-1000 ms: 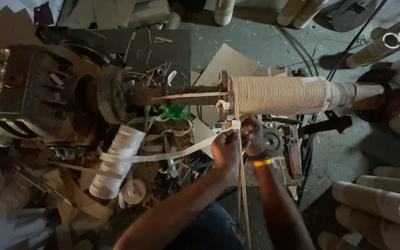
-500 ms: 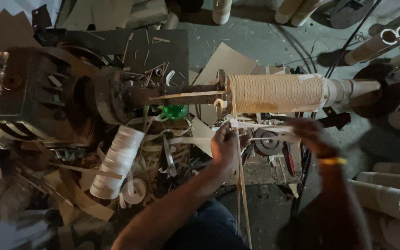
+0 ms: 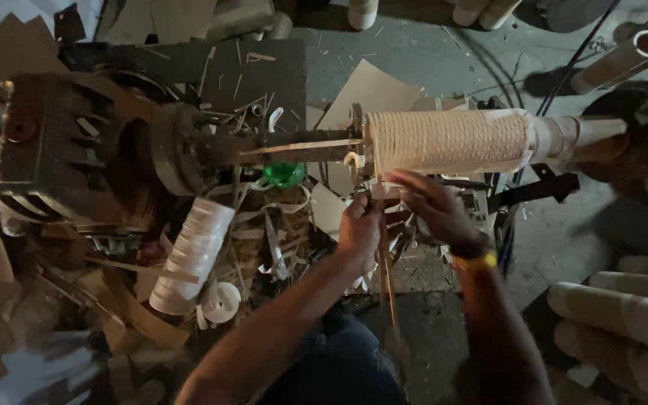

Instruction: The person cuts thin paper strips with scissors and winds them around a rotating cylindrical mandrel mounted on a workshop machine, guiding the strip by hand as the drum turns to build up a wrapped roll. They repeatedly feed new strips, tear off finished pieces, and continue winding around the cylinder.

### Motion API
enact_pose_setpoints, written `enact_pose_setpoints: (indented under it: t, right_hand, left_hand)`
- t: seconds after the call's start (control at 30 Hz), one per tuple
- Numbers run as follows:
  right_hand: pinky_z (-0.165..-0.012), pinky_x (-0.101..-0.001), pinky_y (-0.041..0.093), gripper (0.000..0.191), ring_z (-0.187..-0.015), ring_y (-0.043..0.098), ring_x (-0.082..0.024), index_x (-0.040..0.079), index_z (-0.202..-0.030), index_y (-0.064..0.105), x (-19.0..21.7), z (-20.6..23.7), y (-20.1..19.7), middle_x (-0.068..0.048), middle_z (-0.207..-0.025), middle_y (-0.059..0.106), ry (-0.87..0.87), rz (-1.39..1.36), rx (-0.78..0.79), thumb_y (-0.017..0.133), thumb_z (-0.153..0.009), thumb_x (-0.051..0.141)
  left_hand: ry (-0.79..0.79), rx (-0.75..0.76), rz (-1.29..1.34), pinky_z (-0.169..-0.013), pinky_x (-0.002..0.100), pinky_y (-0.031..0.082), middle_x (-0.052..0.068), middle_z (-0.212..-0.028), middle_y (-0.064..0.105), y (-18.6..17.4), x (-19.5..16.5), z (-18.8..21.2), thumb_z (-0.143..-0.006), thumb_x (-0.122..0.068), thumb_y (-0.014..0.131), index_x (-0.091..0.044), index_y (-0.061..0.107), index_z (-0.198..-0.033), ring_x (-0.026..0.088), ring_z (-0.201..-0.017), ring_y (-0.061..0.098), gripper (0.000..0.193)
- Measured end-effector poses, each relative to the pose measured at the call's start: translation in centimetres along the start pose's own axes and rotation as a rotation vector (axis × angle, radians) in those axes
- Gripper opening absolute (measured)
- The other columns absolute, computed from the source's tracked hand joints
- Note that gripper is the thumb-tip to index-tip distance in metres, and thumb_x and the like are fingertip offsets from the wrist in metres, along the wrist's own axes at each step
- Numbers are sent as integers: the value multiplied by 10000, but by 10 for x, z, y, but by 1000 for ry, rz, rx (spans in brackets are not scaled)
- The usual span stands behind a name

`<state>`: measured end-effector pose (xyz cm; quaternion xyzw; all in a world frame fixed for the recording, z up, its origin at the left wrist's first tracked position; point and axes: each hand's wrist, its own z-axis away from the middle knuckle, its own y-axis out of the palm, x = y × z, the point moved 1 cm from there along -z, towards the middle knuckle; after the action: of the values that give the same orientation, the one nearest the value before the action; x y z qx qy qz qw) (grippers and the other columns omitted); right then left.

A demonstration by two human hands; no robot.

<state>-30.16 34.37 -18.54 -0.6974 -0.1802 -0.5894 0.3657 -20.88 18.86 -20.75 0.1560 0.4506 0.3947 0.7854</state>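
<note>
**Both hands under the wound tube**

We see the dark machine (image 3: 76,161) on the left, its spindle carrying the cord-wrapped tube (image 3: 448,141). Below its near end, the left hand (image 3: 360,225) is closed around a thin strip (image 3: 385,262); the right hand (image 3: 433,206) lies half-curled beside it, apparently pinching the same strip

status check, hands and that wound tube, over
Left hand pinching thin strips below the rope-wound tube. Right hand beside it, fingers spread, grip unclear. Scrap and white tape rolls crowd the left side.
</note>
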Motion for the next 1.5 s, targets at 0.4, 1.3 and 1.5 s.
enact_pose_setpoints:
  t: [0.4, 1.3, 1.5]
  right_hand:
    - [-833, -290, 502, 257, -867, 633, -112, 29, -987, 701, -20, -58, -2, 5, -879, 698, 217, -128, 309, 601, -993, 266]
    - [-753, -261, 490, 306, -838, 629, -105, 29, -1208, 737, -14, -30, 31, -34, -958, 717, -71, 263, -145, 592, -1025, 227]
    - [-703, -264, 484, 253, -778, 625, -111, 7, -1065, 784, -11, -32, 34, -42, -858, 727, 116, 41, -177, 665, -984, 215]
  left_hand:
    - [-45, -162, -453, -498, 389, 457, 163, -799, 641, -13, 0, 21, -1076, -223, 578, 48, 675, -1100, 199, -572, 546, 289]
    - [349, -233, -407, -511, 324, 552, 138, -799, 719, -9, 18, 28, -1010, -62, 529, 41, 667, -1010, 165, -620, 683, 172]
    - [460, -283, -417, -556, 314, 551, 125, -816, 739, -9, 30, 19, -1009, -48, 559, 49, 685, -1037, 160, -679, 709, 161]
